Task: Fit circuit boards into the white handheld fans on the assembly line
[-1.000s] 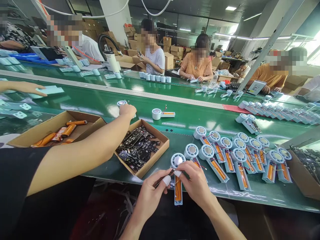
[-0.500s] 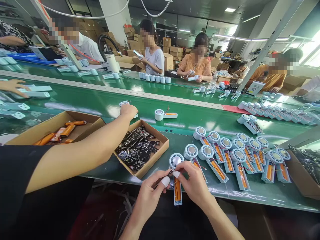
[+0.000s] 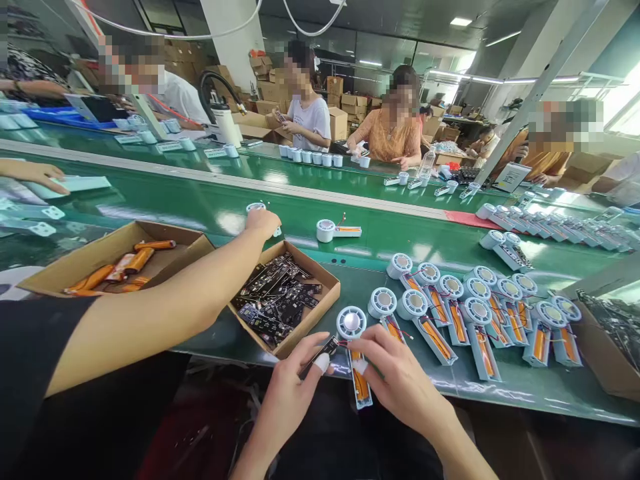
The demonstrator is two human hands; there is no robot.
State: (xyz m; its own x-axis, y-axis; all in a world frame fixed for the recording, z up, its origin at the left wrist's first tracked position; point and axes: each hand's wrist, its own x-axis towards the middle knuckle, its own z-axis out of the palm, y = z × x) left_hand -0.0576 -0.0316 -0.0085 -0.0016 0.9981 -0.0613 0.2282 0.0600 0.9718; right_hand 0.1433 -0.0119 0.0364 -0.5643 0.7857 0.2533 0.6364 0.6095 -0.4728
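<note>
White thumb covers (image 3: 323, 362), forearms (image 3: 443, 420) bare
The left hand (image 3: 289, 387) and right hand (image 3: 403, 377) each wear one over the thumb's tip (short, close-fitting, in the manner of a finger cot); the other fingers are bare. Dark clothing (image 3: 325, 440) shows below, its cut lost in shadow.

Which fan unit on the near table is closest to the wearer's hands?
The fan unit at the right hand, beside the circuit board in the left hand. Only its handle sticks past the front edge of the table; others lie farther back.
</note>
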